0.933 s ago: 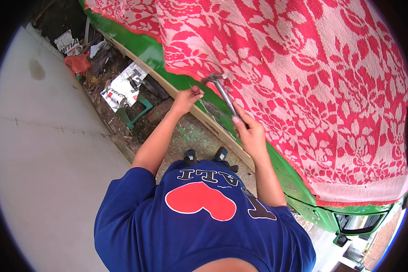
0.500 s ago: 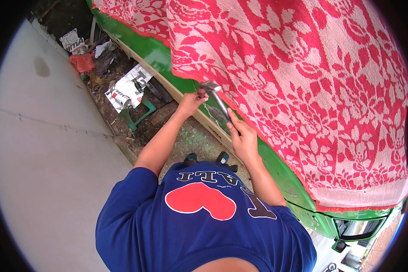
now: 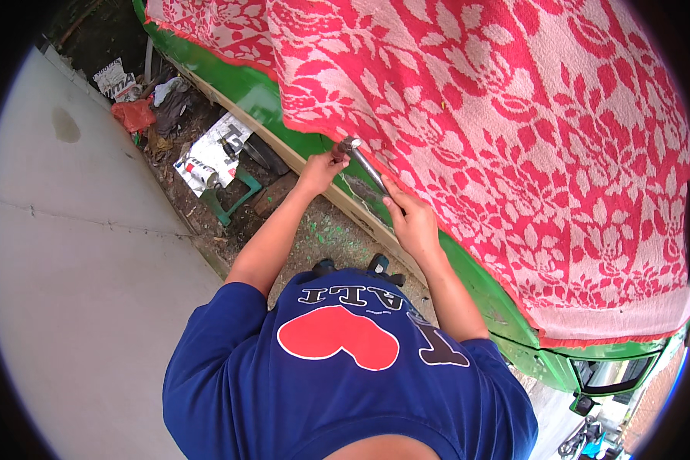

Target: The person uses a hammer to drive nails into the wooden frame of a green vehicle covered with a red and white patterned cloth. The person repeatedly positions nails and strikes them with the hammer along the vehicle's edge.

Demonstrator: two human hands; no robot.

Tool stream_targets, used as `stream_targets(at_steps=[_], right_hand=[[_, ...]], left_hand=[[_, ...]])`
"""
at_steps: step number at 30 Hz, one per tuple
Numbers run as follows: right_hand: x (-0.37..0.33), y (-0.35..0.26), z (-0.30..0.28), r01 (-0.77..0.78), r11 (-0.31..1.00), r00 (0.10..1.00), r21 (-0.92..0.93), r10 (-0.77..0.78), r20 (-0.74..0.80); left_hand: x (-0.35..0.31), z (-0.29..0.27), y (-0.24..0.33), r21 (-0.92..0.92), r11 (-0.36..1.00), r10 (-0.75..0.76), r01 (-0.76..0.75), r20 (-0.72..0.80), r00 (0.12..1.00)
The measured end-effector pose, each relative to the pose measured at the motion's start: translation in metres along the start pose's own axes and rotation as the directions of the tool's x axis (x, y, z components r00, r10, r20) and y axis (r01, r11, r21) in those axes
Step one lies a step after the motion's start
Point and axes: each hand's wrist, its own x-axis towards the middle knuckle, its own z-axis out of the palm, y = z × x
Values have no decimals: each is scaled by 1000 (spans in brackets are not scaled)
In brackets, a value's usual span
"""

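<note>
My right hand (image 3: 414, 224) is wrapped around the metal handle of a hammer (image 3: 370, 167), held aslant over the side of a green car (image 3: 259, 98). The hammer's head meets or nearly meets a small reddish-brown piece (image 3: 340, 152) pinched in my left hand (image 3: 320, 172). What kind of piece it is, and its lower end, I cannot make out. Both hands work just below the hem of a red and pale pink flowered cloth (image 3: 483, 153) draped over the car. Beneath the hammer, a bare greyish patch shows on the green paint.
A pale wall (image 3: 92, 291) runs along my left. On the ground between lie a white printed sheet (image 3: 216, 153) with a can, a green frame-like stool (image 3: 238, 198), a dark round thing and a red plastic bag (image 3: 134, 115). A long wooden plank (image 3: 284, 152) runs along the car's lower side.
The hammer's head has turned and come closer to the piece in my left hand. Both hands stay near the same spot, while the whole view has shifted slightly.
</note>
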Motion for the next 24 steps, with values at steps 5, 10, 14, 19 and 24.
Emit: stream_targets(at_steps=[5,10,14,19,24], right_hand=[[-3,-1,2,-17,993,999,119,22,-33],[9,-7,-4,-196,977,957,-82,209,200],[-20,22,8,-120,978,993,172,117,27],[-27,23,0,-303,861,952,408,294,85],[-29,28,-4,-349,791,932,503,350,95]], left_hand=[[6,6,-27,-135,984,105,-113,-63,992],[4,3,-39,166,984,57,-61,29,998],[-24,4,-47,-64,996,-74,67,-122,990],[-26,0,-70,-363,932,-104,4,-256,961],[-23,7,-76,-442,892,-19,-96,-249,968]])
